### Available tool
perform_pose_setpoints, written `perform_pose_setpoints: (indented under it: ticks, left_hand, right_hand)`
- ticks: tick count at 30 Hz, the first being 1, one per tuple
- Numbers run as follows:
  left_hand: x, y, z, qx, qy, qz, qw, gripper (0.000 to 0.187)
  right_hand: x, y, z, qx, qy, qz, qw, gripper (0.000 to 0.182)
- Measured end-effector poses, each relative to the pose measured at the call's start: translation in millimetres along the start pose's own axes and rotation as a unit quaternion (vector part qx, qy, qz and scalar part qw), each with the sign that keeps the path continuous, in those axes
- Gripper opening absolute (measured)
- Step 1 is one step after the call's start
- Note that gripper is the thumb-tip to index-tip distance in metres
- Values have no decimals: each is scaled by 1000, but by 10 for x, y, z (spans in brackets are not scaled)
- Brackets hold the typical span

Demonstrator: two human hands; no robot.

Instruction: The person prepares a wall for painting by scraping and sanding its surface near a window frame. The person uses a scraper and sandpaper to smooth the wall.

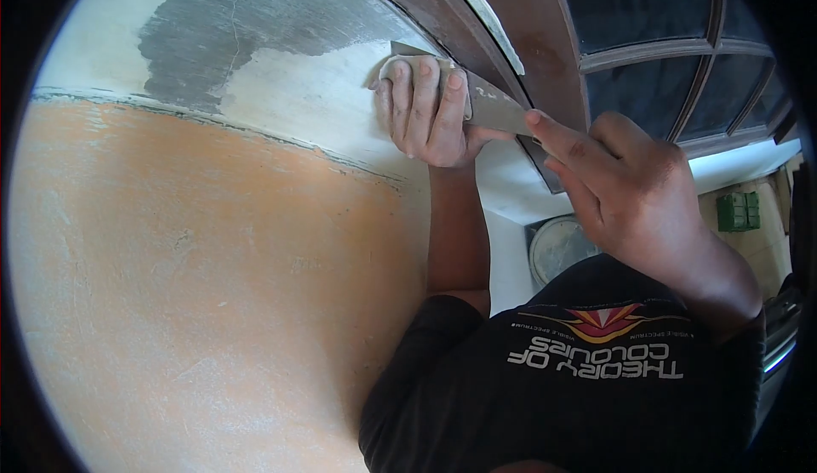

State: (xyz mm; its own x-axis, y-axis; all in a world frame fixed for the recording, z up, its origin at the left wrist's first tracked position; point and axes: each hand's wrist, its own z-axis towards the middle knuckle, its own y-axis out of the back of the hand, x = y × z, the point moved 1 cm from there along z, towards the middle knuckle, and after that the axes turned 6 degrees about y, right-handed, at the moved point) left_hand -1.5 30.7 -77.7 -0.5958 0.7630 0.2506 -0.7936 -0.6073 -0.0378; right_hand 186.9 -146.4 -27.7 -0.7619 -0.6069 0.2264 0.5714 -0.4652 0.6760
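A flat, putty-smeared scraper (498, 110) lies along the wall by the dark frame. My left hand (424, 111) is closed on its left part, fingers bent over a white-coated section and smeared with putty. A grey corner of blade pokes out above those fingers. My right hand (634, 179) pinches the scraper's right end between thumb and index finger. Behind my left hand is a band of pale, smooth putty (294, 86). Further left on that band, a darker grey patch (191, 43) carries a thin crack. My left palm and the scraper's underside are hidden.
Rough orange-tinted wall (204, 269) fills the left, divided from the putty band by a ragged ridge. A brown frame (545, 31) with glass panes (642, 5) runs along the upper right. A round pale container (562, 247) and a green crate (738, 212) stand below.
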Motion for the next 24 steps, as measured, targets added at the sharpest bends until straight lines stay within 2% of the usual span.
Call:
perform_pose_setpoints:
  ticks: [5,8,20,24]
  left_hand:
    - [-38,12,19,6,31,18,999,74]
    - [-43,24,16,30,14,16,999,74]
    - [-72,34,47,19,44,23,999,75]
    - [-45,31,12,28,24,42,998,74]
  right_hand:
    - [-17,-45,25,-26,10,1,1000,50]
    - [-10,-37,14,-20,2,7,1000,50]
    - [-18,29,55,-9,10,5,1000,46]
    - [-6,-28,69,-22,2,19,1000,45]
